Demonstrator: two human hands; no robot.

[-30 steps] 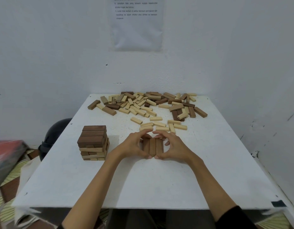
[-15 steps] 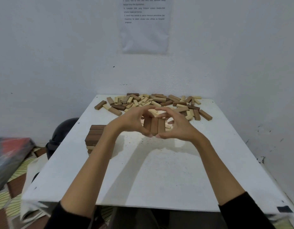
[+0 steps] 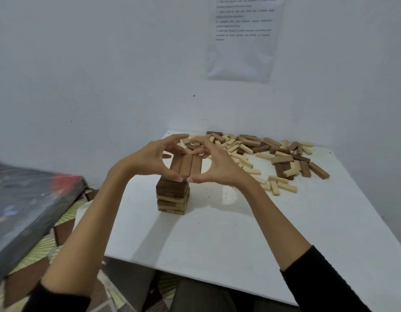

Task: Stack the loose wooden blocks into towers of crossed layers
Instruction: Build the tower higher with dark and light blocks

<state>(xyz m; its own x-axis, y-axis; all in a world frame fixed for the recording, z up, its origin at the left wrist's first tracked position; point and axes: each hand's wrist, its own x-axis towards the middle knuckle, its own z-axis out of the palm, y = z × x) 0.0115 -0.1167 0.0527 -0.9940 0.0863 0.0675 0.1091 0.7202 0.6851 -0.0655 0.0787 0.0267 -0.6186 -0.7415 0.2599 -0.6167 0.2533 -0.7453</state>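
Held blocks (image 3: 186, 165): dark brown wood, smooth, matt, grain faint; tower (image 3: 173, 197): same wood, dark and pale layers, dull finish; pile (image 3: 262, 152): pale and dark wood, matt; table (image 3: 217, 239): white, matt, smooth, specked with grit; wall (image 3: 105, 64): white paint, matt, slightly rough; sheet (image 3: 242, 48): paper, faint sheen; my sleeve (image 3: 318, 284): black cloth, matt; slab (image 3: 26, 210) at left: dark, glossy, blurred, material unclear.
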